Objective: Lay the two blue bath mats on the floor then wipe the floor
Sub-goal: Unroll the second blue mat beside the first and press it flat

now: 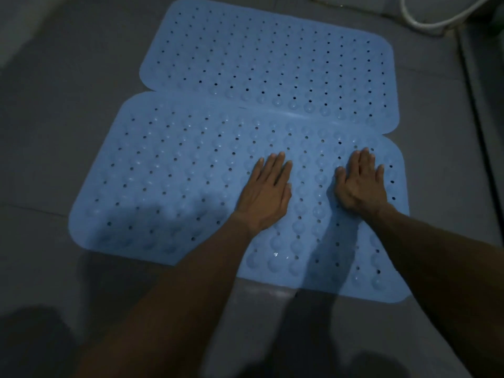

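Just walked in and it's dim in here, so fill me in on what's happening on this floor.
A person is leaning over two blue bath mats laid side by side on the grey floor. The far mat lies flat, and the near mat slightly overlaps its edge. The left hand and right hand both press flat on the near mat, fingers straight, as if smoothing it down. A white hose lies at the top right corner. No cloth or wiper is in sight.

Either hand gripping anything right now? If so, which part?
Nothing is held. The left hand and right hand both lie flat, fingers straight, pressing on the right half of the near mat, away from its edges.
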